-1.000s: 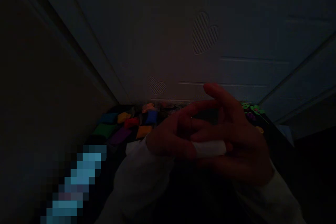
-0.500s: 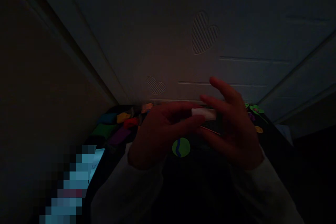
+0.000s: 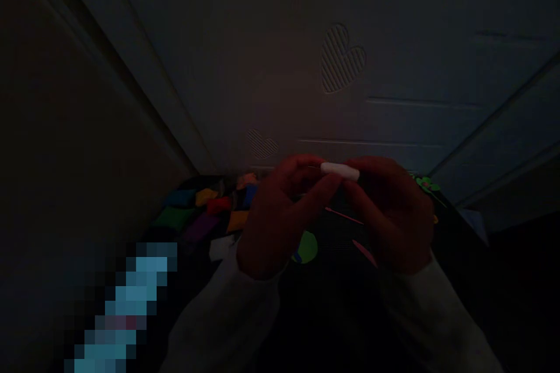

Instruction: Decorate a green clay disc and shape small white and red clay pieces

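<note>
A short white roll of what looks like modelling clay (image 3: 340, 172) is held level between my two hands in the head view. My left hand (image 3: 277, 218) pinches its left part, thumb in front and fingers behind. At the right end, the thumb and fingers of my right hand (image 3: 391, 215) close on it. Below the hands lies a flat green disc (image 3: 308, 246) with a blue strip, partly covered by my left hand. A thin pink stick-like tool (image 3: 345, 215) and a pink flat tool (image 3: 364, 250) lie close to my right hand.
Several coloured soft pieces or packets, among them a green one (image 3: 175, 218) and a red one (image 3: 219, 205), lie at the left. A green flower shape (image 3: 427, 184) lies at the far right. A white door-like panel (image 3: 262, 70) rises behind the dark surface. The light is dim.
The white roll has moved up slightly and looks narrower. My right hand, spread half a second ago, has closed in on its right end. The pink tools now show more.
</note>
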The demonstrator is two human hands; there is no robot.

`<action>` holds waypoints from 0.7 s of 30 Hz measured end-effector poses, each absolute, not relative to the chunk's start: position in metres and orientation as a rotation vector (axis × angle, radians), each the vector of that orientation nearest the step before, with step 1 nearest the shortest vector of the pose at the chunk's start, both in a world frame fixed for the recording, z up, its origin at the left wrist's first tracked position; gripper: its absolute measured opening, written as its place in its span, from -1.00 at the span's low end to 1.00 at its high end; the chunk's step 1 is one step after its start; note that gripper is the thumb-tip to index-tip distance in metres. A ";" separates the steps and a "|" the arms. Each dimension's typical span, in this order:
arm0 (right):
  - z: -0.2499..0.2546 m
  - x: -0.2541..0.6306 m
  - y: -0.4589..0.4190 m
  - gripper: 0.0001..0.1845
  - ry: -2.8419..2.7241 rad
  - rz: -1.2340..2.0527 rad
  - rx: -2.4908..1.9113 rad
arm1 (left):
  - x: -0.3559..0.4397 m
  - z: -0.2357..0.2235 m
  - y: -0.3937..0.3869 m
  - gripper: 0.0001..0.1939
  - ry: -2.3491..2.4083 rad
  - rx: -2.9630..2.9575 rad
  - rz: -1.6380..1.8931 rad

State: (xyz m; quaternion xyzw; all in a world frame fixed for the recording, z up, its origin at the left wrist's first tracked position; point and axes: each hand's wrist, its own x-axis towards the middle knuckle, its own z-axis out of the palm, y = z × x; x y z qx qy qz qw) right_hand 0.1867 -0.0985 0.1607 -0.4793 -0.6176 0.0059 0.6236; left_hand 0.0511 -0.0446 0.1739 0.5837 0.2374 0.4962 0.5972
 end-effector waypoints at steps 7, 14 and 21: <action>0.161 0.192 -0.094 -0.65 -1.667 -0.244 -1.076 | 0.054 0.166 -0.033 -0.84 0.463 1.075 1.081; 0.161 0.188 -0.098 -0.79 -1.402 0.161 -1.122 | 0.053 0.169 -0.037 -0.72 0.450 1.130 1.033; 0.162 0.185 -0.093 -0.90 -1.257 0.246 -1.181 | 0.056 0.170 -0.041 -0.83 0.445 1.210 1.033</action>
